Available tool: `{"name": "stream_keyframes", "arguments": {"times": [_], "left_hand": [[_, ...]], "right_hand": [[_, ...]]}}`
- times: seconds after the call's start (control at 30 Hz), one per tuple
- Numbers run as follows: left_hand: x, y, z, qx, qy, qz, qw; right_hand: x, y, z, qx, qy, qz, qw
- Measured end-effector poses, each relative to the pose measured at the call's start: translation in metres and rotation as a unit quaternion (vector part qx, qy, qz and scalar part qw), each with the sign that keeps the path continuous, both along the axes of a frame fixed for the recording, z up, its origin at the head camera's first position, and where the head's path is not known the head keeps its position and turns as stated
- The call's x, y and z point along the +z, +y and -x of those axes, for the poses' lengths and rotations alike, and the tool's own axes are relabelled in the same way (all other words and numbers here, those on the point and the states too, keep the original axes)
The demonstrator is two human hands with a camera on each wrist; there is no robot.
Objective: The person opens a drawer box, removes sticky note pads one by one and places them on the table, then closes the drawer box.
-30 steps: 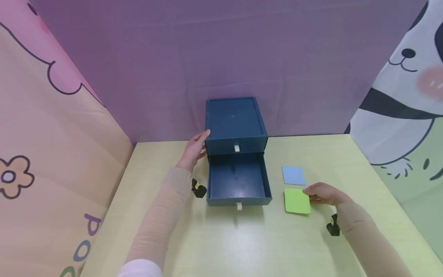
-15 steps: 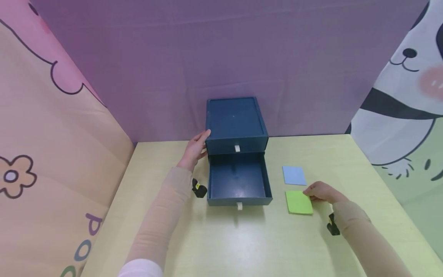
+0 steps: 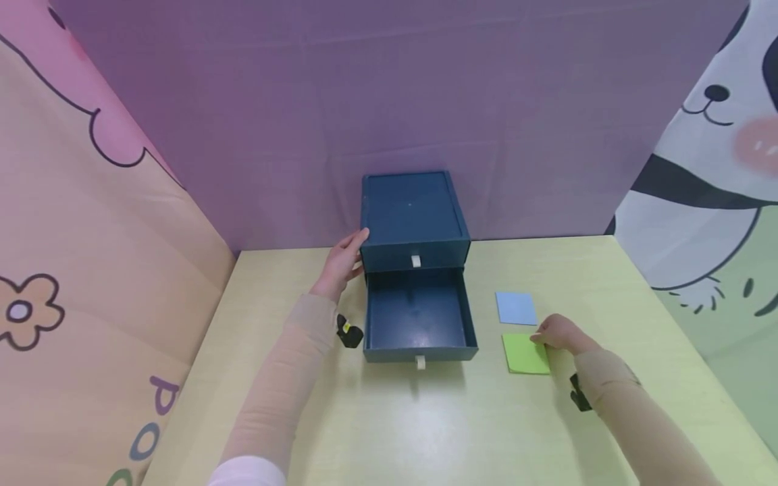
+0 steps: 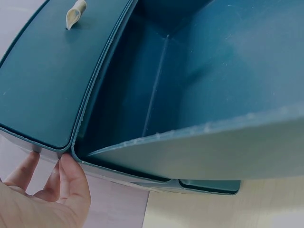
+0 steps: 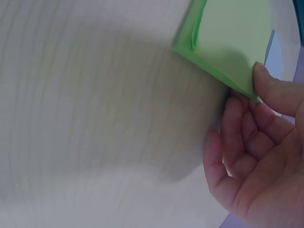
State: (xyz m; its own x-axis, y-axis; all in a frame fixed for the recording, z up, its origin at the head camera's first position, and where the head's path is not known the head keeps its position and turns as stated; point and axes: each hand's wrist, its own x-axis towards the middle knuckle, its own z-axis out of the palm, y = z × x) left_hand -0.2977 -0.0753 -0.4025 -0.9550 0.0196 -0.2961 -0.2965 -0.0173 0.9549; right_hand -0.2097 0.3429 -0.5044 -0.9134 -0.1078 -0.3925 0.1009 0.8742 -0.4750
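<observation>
A dark blue two-drawer cabinet (image 3: 416, 209) stands at the back of the table, its lower drawer (image 3: 419, 314) pulled out with nothing in it. My left hand (image 3: 342, 264) rests its fingertips against the cabinet's left side; the left wrist view shows these fingertips touching the side wall (image 4: 47, 153). On the right, my right hand (image 3: 562, 333) pinches the upper right corner of a green sticky-note pad (image 3: 524, 355). In the right wrist view the thumb lies on top of the pad (image 5: 235, 40), the other fingers curled below its edge. One pad edge has a folded sheet.
A light blue sticky-note pad (image 3: 516, 308) lies just behind the green one, right of the drawer. White pull tabs (image 3: 421, 362) stick out from both drawer fronts. A purple cloth backdrop (image 3: 401, 101) hangs behind the table (image 3: 425, 432), with printed cloths at both sides.
The green sticky-note pad has shifted slightly right and turned a little. My right hand and wrist have moved slightly left and away from me. The left hand and the drawer stay put.
</observation>
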Motion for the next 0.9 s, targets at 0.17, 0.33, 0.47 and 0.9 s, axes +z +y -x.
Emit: {"name": "stream_keyframes", "arguments": {"times": [0.17, 0.33, 0.47, 0.9], "left_hand": [[0.000, 0.000, 0.000, -0.002, 0.002, -0.001, 1.0000], [-0.001, 0.001, 0.000, 0.002, 0.003, -0.003, 1.0000], [-0.001, 0.000, 0.000, 0.003, 0.003, -0.001, 1.0000], [-0.001, 0.001, 0.001, 0.003, 0.002, -0.004, 1.0000]], "right_hand": [[0.004, -0.004, 0.000, 0.010, 0.021, -0.062, 0.9978], [0.008, -0.011, -0.002, -0.014, 0.009, -0.081, 0.9966], [0.009, -0.014, -0.005, -0.039, 0.007, -0.089, 0.9953], [0.013, -0.020, -0.009, -0.060, 0.017, -0.104, 0.9926]]}}
